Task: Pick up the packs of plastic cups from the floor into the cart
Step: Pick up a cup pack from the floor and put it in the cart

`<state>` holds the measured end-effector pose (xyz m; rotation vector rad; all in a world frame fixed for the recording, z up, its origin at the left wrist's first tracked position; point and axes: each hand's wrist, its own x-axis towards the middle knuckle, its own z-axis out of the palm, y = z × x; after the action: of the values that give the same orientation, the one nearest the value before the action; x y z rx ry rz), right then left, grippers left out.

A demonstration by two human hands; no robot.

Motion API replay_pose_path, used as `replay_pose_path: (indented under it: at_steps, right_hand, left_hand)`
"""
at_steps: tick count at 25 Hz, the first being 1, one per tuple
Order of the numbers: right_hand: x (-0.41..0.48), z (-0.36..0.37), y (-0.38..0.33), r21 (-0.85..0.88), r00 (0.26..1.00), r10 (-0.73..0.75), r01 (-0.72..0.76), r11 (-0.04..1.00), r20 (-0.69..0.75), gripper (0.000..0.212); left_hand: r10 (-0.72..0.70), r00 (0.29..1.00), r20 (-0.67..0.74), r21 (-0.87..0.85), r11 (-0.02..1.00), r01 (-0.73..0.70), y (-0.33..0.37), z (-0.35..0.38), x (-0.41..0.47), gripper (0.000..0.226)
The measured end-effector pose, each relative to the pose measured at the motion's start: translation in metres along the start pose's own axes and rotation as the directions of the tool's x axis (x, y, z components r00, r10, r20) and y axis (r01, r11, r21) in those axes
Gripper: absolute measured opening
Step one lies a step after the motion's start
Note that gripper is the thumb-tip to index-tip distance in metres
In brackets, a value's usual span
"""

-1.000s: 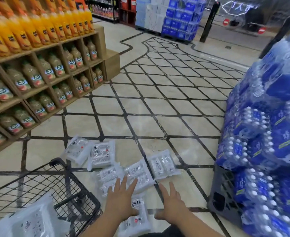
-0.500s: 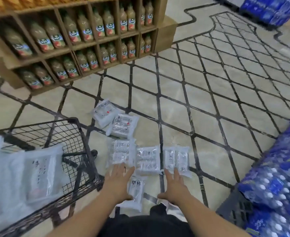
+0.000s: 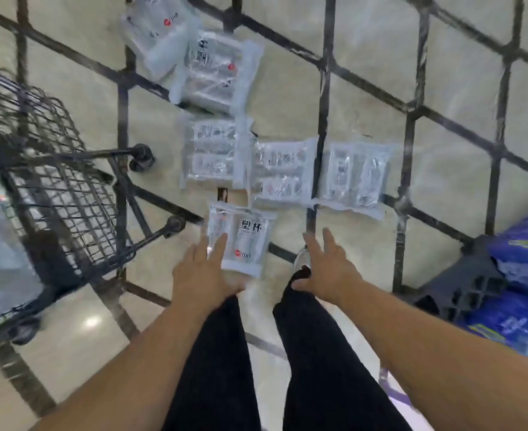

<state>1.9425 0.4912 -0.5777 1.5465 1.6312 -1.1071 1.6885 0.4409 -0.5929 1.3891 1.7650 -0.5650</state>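
Six packs of plastic cups lie flat on the tiled floor point(image 3: 371, 66), to the right of the wire cart point(image 3: 57, 194). Each pack is a clear, glossy plastic bag holding sleeves of translucent white cups, with dark printed text and a small red mark. The nearest pack point(image 3: 244, 241) lies just in front of the person's legs, its label side up and two large black characters legible. Beyond it, three packs sit in a row from left to right: the left pack point(image 3: 213, 150), the middle pack point(image 3: 284, 169) and the right pack point(image 3: 354, 178), edges touching or overlapping. Two more, the tilted pack point(image 3: 217, 70) and the farthest pack point(image 3: 157, 29), lie farther off, overlapping each other. The left hand point(image 3: 200, 275) is flat, with its fingers point(image 3: 217, 248) straight and extended over the near-left part of the nearest pack; whether they touch it cannot be told. The right hand point(image 3: 325, 269) is spread wide and holds nothing; its fingers point(image 3: 329, 244) are just right of the nearest pack, apart from it, and near of the right pack.
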Motion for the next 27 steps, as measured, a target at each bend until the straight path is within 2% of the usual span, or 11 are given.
replay_pose_path:
  at_steps: [4, 7, 9, 12, 15, 17, 19, 22, 25, 27]
  right_hand:
    - [0.174, 0.101, 0.016, -0.136, 0.997, -0.028, 0.038, 0.990, 0.077, 0.114]
    - [0.276, 0.174, 0.018, -0.103, 0.992, 0.025, -0.012, 0.995, 0.123, 0.120]
    - [0.332, 0.220, 0.020, 0.004, 0.992, 0.030, -0.031, 1.000, 0.119, 0.126]
    - [0.371, 0.271, 0.004, 0.305, 0.995, 0.045, -0.069, 0.950, 0.084, 0.144]
    - [0.375, 0.302, -0.008, 0.572, 0.992, 0.123, -0.083, 0.816, -0.032, 0.157]
    - [0.368, 0.305, -0.009, 0.641, 0.989, 0.140, -0.072, 0.764, -0.056, 0.155]
    - [0.348, 0.290, -0.003, 0.657, 0.989, 0.116, -0.031, 0.753, -0.086, 0.151]
    - [0.297, 0.244, 0.007, 0.606, 0.990, 0.066, 0.024, 0.795, -0.125, 0.148]
    - [0.224, 0.173, 0.020, 0.546, 0.982, 0.027, 0.080, 0.834, -0.186, 0.148]
    - [0.164, 0.111, 0.028, 0.551, 0.964, -0.024, 0.171, 0.817, -0.263, 0.148]
  left_hand:
    - [-0.050, 0.990, 0.131, -0.025, 0.998, 0.054, -0.075, 0.115, 0.156, 0.122]
    - [-0.032, 0.993, 0.117, -0.106, 0.993, 0.045, -0.124, 0.189, 0.249, 0.132]
    - [-0.041, 0.997, 0.071, -0.206, 0.977, 0.054, -0.145, 0.227, 0.298, 0.139]
    - [-0.115, 0.993, 0.022, -0.393, 0.913, 0.115, -0.158, 0.256, 0.336, 0.147]
    - [-0.154, 0.988, -0.010, -0.549, 0.827, 0.123, -0.162, 0.278, 0.349, 0.152]
    - [-0.161, 0.985, -0.058, -0.576, 0.811, 0.098, -0.159, 0.280, 0.340, 0.153]
    - [-0.148, 0.984, -0.096, -0.606, 0.793, 0.060, -0.149, 0.266, 0.318, 0.151]
    - [-0.159, 0.978, -0.135, -0.646, 0.763, 0.035, -0.121, 0.227, 0.264, 0.143]
    - [-0.113, 0.970, -0.215, -0.587, 0.809, -0.036, -0.079, 0.163, 0.193, 0.144]
    - [-0.128, 0.962, -0.242, -0.606, 0.794, -0.046, -0.045, 0.104, 0.140, 0.146]
